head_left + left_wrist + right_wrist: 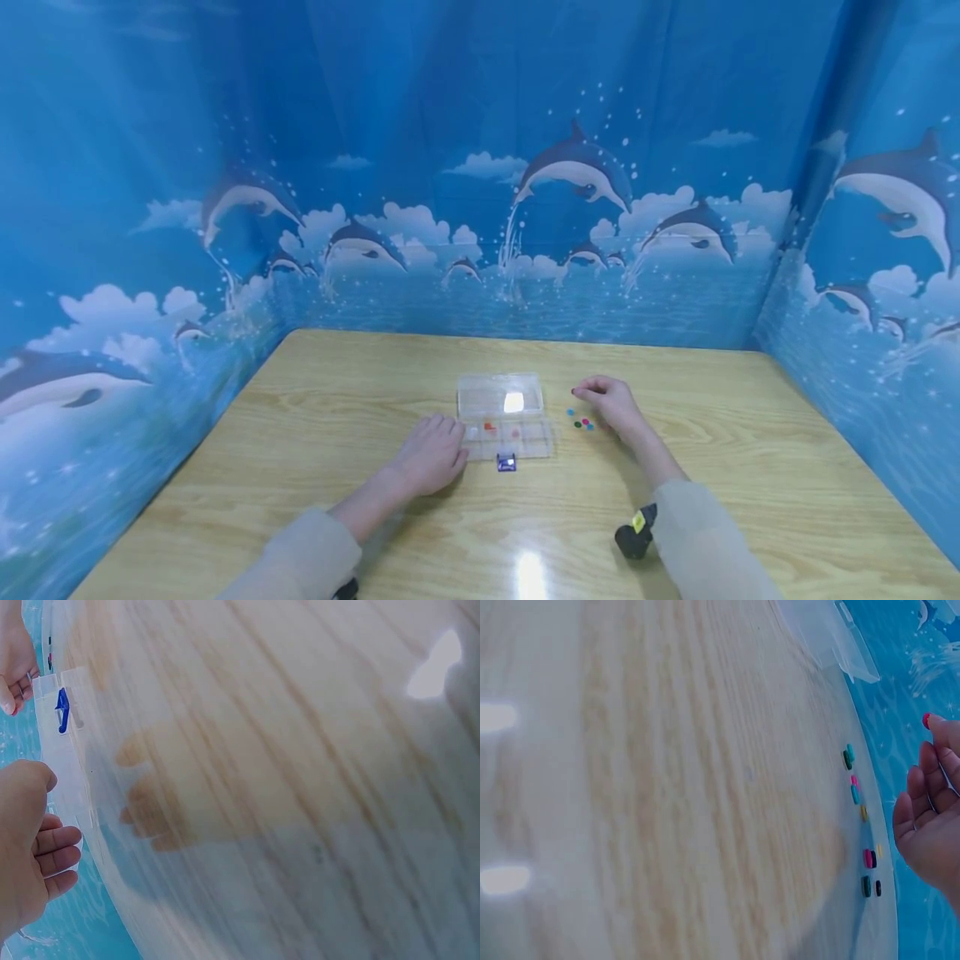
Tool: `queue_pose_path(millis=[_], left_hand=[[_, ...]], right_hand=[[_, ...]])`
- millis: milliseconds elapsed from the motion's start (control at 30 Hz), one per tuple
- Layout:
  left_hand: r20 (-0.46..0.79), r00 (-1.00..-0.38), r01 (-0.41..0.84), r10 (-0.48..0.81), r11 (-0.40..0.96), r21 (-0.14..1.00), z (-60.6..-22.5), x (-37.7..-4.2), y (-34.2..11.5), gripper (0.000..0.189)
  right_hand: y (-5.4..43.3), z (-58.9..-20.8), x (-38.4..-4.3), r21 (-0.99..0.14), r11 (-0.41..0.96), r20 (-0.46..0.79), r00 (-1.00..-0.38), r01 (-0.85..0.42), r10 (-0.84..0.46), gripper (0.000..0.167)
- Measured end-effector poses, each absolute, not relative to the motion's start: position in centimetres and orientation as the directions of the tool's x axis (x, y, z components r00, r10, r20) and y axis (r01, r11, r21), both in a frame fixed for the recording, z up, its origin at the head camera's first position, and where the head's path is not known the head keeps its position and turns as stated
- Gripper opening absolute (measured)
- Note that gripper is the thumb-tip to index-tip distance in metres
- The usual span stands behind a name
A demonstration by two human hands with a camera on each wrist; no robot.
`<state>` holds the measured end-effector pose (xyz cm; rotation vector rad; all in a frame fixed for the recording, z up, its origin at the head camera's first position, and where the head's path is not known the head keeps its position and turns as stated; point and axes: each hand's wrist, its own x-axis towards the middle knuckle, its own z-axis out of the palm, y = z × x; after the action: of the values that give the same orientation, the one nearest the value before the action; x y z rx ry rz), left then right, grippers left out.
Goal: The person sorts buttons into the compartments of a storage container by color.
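Observation:
A clear plastic compartment box (pixel 528 447) lies on the table with its lid (pixel 480 398) raised at the back. Orange-red bits (pixel 489 427) show inside one compartment. At its left end rests my left hand (pixel 429 454), fingers loosely bent and touching the box edge. A blue latch-like piece (pixel 506 462) sits at the box's front edge. Right of the box, my right hand (pixel 615 406) pinches a small red disc (pixel 926 720) between thumb and forefinger, raised above the table. Below it lie several small coloured discs (pixel 856 793), perhaps buttons.
The wooden table (pixel 390 367) is bounded at the back and sides by a blue dolphin-print curtain (pixel 420 125). A black wrist device (pixel 634 533) with a yellow mark sits at the right sleeve. Light glare (pixel 530 575) lies on the tabletop near the front.

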<state>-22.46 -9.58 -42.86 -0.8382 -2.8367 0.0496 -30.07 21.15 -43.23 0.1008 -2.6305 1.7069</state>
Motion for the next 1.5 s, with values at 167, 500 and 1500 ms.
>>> queue_pose_path(millis=[167,500,1500], left_hand=[[0.174,-0.820,0.539,0.545,0.838,-0.083,-43.0,-22.5,-9.6,0.029],[0.166,-0.825,0.535,0.541,0.841,-0.083,-42.8,-22.4,-9.5,0.030],[0.181,-0.816,0.544,0.549,0.835,-0.083,-42.8,-22.4,-9.6,0.026]], right_hand=[[20.3,-42.9,-29.9,-0.917,0.395,0.039,-0.997,-0.064,-0.069,0.021],[18.5,-43.1,-29.6,-0.917,0.393,0.028,-0.993,-0.073,-0.119,0.017],[15.4,-43.8,-29.2,-0.924,0.368,0.036,-0.982,-0.104,-0.186,0.013]])
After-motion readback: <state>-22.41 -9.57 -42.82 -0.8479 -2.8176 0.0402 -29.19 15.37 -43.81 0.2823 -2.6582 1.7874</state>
